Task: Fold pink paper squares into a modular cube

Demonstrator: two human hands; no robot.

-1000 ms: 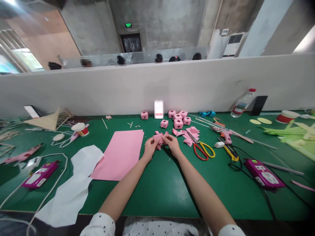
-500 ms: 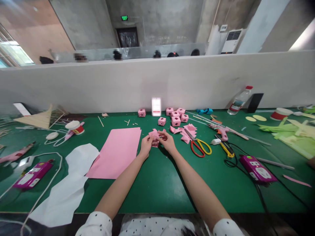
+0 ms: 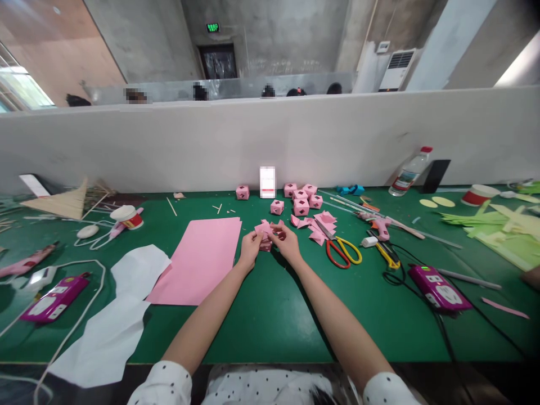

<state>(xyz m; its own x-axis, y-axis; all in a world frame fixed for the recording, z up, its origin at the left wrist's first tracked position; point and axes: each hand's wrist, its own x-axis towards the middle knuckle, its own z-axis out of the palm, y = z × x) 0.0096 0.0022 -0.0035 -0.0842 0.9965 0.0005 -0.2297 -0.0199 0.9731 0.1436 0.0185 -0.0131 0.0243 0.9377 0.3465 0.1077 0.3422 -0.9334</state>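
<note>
My left hand and my right hand meet over the green table, both pinched on a folded pink paper piece with loose flaps sticking up. A flat pink paper sheet lies just left of my left hand. Several small pink paper cubes stand behind my hands near the white partition. Loose folded pink pieces lie to the right of my right hand, beside scissors with red and yellow handles.
A pink glue gun, a yellow utility knife and a purple power strip lie at right, with green paper strips and a water bottle beyond. White paper, another purple power strip and a glue jar lie at left.
My view has tilted slightly, so everything sits a little higher. My hands keep working the pink piece in the same place, fingers shifting slightly on it.
</note>
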